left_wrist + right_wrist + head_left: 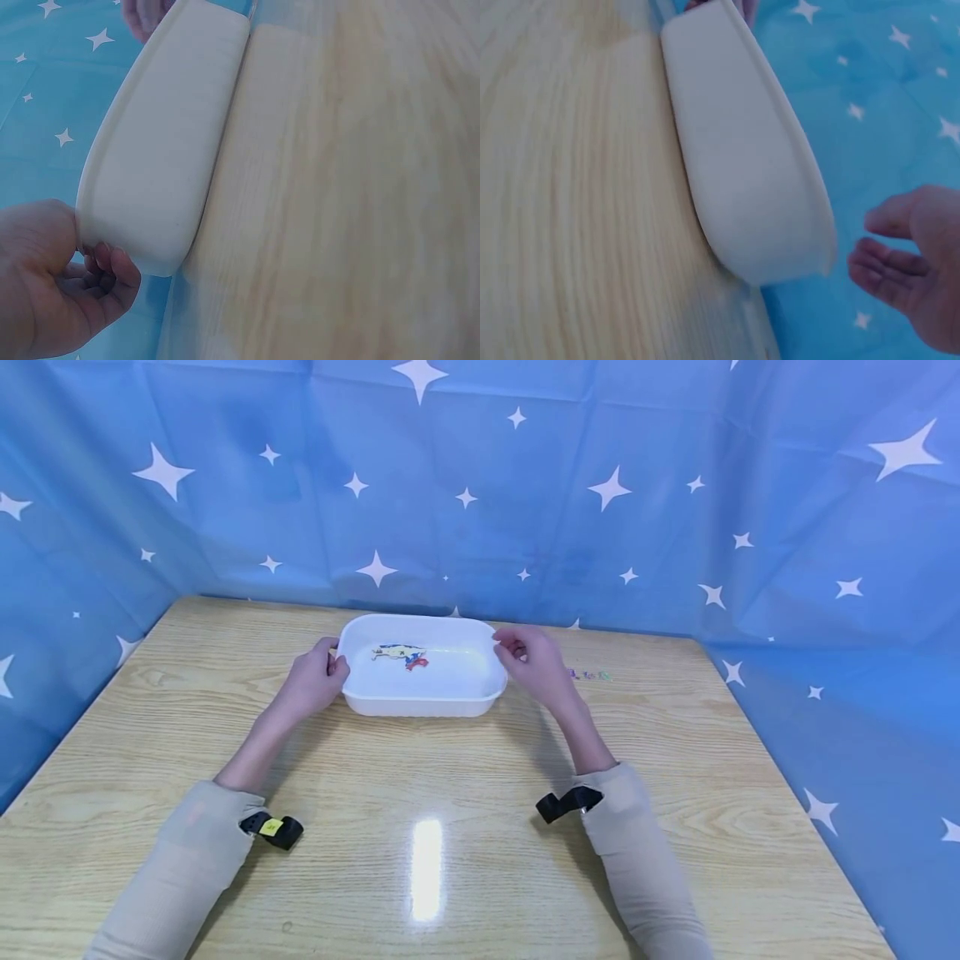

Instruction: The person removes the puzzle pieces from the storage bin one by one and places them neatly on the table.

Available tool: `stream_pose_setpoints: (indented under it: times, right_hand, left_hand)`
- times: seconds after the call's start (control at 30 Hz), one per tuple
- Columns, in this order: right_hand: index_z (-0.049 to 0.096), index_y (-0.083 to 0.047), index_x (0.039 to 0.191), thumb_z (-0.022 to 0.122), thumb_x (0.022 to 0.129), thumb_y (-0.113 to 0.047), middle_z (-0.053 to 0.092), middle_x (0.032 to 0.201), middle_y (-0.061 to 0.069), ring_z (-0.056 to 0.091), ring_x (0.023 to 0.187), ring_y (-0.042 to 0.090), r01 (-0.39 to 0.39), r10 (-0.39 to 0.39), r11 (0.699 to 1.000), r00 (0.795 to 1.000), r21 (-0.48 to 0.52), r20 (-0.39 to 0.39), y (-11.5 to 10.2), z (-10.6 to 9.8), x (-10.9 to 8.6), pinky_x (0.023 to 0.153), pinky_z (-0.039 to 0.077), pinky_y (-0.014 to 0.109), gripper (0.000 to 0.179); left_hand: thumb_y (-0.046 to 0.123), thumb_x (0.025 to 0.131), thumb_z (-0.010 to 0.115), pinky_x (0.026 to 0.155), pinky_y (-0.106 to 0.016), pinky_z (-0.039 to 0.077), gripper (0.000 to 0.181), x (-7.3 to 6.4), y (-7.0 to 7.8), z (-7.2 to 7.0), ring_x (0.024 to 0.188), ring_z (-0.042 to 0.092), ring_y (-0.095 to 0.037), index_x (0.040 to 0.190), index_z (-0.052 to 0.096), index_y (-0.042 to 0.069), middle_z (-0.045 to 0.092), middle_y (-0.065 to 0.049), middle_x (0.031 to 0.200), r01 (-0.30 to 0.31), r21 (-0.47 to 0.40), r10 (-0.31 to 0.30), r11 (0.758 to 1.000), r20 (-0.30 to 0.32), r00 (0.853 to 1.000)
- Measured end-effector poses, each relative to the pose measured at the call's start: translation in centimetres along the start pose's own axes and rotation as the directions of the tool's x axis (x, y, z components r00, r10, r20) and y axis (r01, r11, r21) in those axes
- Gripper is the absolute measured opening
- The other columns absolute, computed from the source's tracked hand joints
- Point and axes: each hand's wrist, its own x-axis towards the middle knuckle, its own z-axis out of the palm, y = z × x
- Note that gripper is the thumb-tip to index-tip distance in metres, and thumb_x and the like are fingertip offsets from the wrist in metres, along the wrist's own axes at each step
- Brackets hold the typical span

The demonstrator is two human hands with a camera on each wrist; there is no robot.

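A white rectangular plastic basin (420, 706) with rounded corners stands near the back of the table. My left hand (318, 675) grips its left end, thumb at the rim and fingers curled under it, as the left wrist view of that hand (67, 281) also shows. At the opposite end is my right hand (531, 663). The right wrist view has this hand (911, 259) just off the rim, thumb and fingers parted with nothing between them. Inside the basin lie a flat cream-and-blue piece (399, 652) and a small red-and-blue piece (417, 663).
Several tiny purple and green pieces (589, 676) lie on the wooden table (360, 827), right of the right hand. A blue cloth with white stars (487, 527) hangs behind the table's back edge. Black straps with cameras sit on both wrists.
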Motion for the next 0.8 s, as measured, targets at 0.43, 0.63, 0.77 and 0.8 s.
stream_pose_setpoints:
  times: [0.43, 0.63, 0.77, 0.8]
  right_hand:
    - [0.065, 0.007, 0.122, 0.064, 0.097, -0.008, 0.067, 0.110, 0.019, 0.065, 0.096, 0.026, 0.058, -0.043, 0.996, 0.978, -0.069, 0.203, -2.3, 5.8, 3.3, 0.088, 0.053, 0.032, 0.029]
    - [0.065, 0.004, 0.127, 0.065, 0.098, -0.012, 0.067, 0.116, 0.015, 0.062, 0.103, 0.024, 0.004, 0.033, 0.990, 0.964, -0.139, 0.263, -2.7, 7.8, 4.7, 0.092, 0.050, 0.032, 0.033]
    - [0.063, 0.003, 0.130, 0.066, 0.098, -0.012, 0.066, 0.123, 0.015, 0.062, 0.112, 0.025, -0.034, 0.089, 0.983, 0.950, -0.182, 0.299, -2.8, 8.9, 5.8, 0.097, 0.049, 0.034, 0.036]
    - [0.063, 0.003, 0.130, 0.066, 0.097, -0.011, 0.066, 0.123, 0.015, 0.061, 0.113, 0.025, -0.041, 0.101, 0.980, 0.946, -0.193, 0.309, -2.9, 9.1, 6.0, 0.098, 0.048, 0.034, 0.036]
  left_hand:
    - [0.011, 0.103, 0.040, 0.056, -0.029, 0.041, 0.049, -0.1, 0.0, -0.2, 0.066, 0.048, -0.020, 0.143, 0.038, -0.016, 0.049, -0.009, 0.081, -0.003, -0.006, 0.003, 1.000, 0.005, 1.000]
    - [0.010, 0.102, 0.041, 0.055, -0.029, 0.041, 0.048, -0.1, 0.0, -0.2, 0.065, 0.048, -0.020, 0.143, 0.039, -0.015, 0.049, -0.010, 0.080, -0.004, -0.009, 0.004, 1.000, -0.005, 1.000]
    - [0.009, 0.102, 0.041, 0.056, -0.029, 0.042, 0.046, 0.0, 0.0, -0.1, 0.066, 0.049, -0.021, 0.141, 0.041, -0.015, 0.051, -0.011, 0.081, -0.011, -0.008, 0.011, 1.000, -0.007, 1.000]
    - [0.009, 0.102, 0.041, 0.056, -0.028, 0.042, 0.046, 0.0, -0.1, -0.1, 0.066, 0.049, -0.021, 0.141, 0.041, -0.015, 0.051, -0.011, 0.081, -0.011, -0.008, 0.011, 1.000, -0.006, 1.000]
